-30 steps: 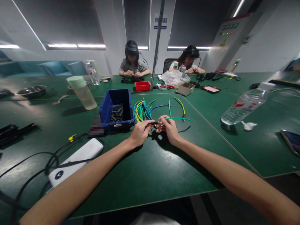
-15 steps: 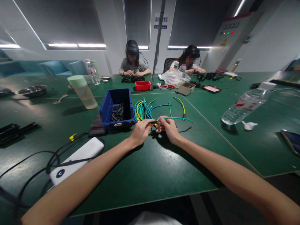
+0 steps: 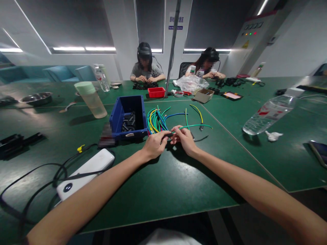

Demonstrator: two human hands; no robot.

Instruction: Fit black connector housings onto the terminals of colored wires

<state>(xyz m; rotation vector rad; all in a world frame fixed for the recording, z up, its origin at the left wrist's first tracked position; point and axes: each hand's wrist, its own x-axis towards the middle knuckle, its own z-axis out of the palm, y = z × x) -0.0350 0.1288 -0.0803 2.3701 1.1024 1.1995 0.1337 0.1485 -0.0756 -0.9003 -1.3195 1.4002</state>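
Observation:
My left hand (image 3: pixel 154 145) is closed on a short black sleeve (image 3: pixel 168 134), thumb and fingers pinching it. In my right hand (image 3: pixel 184 139), the fingertips pinch a green wire (image 3: pixel 196 126), whose free end sticks out to the right. The wire's other end meets the sleeve between my hands; my fingers hide how far it goes in. Just behind my hands lies a bundle of green, yellow and blue wires (image 3: pixel 156 120). A yellow wire (image 3: pixel 199 112) with a dark sleeve at its end lies to the right. Left of the bundle, a blue bin (image 3: pixel 129 134) holds several black sleeves (image 3: pixel 128 121).
A white power bank (image 3: pixel 87 172) with black cables lies by my left forearm. A green-lidded bottle (image 3: pixel 92 100) stands left of the bin; a water bottle (image 3: pixel 268 114) is at right. Across the green table (image 3: pixel 153 190), two people work near a red tray (image 3: pixel 156 92) and a pole (image 3: pixel 171 51).
My left hand has shifted slightly, its fingers now covering more of the black sleeve. The right hand keeps its pinch on the green wire. The whole view has moved a little.

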